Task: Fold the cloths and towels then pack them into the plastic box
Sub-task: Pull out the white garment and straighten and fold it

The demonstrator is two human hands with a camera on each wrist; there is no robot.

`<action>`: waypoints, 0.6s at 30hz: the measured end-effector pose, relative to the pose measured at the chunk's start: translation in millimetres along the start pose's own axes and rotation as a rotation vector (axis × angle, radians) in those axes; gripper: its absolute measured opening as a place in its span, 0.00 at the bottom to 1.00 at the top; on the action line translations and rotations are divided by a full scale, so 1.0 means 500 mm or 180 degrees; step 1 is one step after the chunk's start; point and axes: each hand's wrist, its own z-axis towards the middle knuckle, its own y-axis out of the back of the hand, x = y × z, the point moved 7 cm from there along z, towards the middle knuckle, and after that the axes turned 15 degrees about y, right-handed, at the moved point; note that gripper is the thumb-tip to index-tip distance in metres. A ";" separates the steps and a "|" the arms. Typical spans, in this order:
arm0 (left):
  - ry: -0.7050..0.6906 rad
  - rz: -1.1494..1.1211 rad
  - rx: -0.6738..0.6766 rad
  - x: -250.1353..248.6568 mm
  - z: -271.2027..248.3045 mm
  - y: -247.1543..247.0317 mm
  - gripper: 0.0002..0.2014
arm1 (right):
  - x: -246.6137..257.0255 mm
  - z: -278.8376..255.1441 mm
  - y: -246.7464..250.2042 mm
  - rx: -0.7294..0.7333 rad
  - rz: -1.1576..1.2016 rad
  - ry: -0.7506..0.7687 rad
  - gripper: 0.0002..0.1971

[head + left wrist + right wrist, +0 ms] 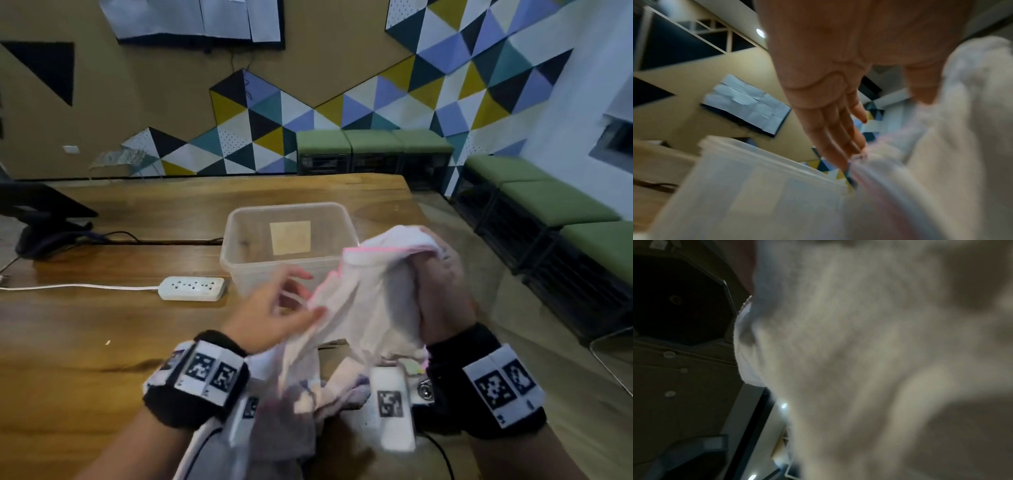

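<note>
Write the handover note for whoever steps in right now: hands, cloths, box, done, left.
Right hand: grips the white cloth bunched, lifted above the table.
Left hand: fingers relaxed, touching the cloth's pink-trimmed edge.
More cloths lie in a loose heap at the near table edge, below the hands.
Plastic box: open, behind the hands, no cloth inside.
Done: nothing folded or packed.
Left: fold the held cloth, fold the rest, pack all into the box.
</note>
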 end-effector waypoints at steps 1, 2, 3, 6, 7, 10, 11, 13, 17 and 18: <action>0.0029 0.0394 0.0270 0.002 -0.002 -0.043 0.27 | 0.009 0.001 -0.016 0.0056 0.0076 0.0082 0.20; 0.0032 0.0940 0.0280 0.014 -0.002 -0.075 0.30 | 0.017 0.004 -0.022 0.0083 0.0093 0.0158 0.24; -0.0001 0.1377 0.0057 0.030 0.005 -0.087 0.28 | 0.025 0.010 -0.020 0.0052 0.0054 0.0224 0.27; 0.0511 0.1807 -0.0627 0.106 0.013 -0.030 0.21 | 0.033 0.019 0.026 -0.0401 0.0034 0.0235 0.13; 0.0684 0.1931 -0.0657 0.130 0.015 -0.010 0.21 | 0.028 0.018 0.045 -0.0549 0.0038 0.0184 0.10; 0.0895 0.1434 -0.0392 0.131 0.009 0.035 0.03 | 0.005 0.006 0.059 -0.0547 -0.0209 0.0069 0.12; 0.0712 0.0919 -0.0268 0.103 0.004 0.037 0.05 | -0.009 0.000 0.048 -0.0366 -0.0311 -0.0027 0.11; 0.0362 -0.0216 -0.0072 0.019 -0.011 0.042 0.02 | -0.042 -0.019 0.000 0.0326 -0.0417 -0.0369 0.12; 0.0079 -0.2586 0.0927 -0.133 -0.043 0.034 0.15 | -0.087 -0.078 -0.066 0.1076 -0.0283 -0.1103 0.21; 0.0070 -0.3027 0.1212 -0.159 -0.051 0.034 0.15 | -0.097 -0.094 -0.069 0.1060 -0.0046 -0.1317 0.20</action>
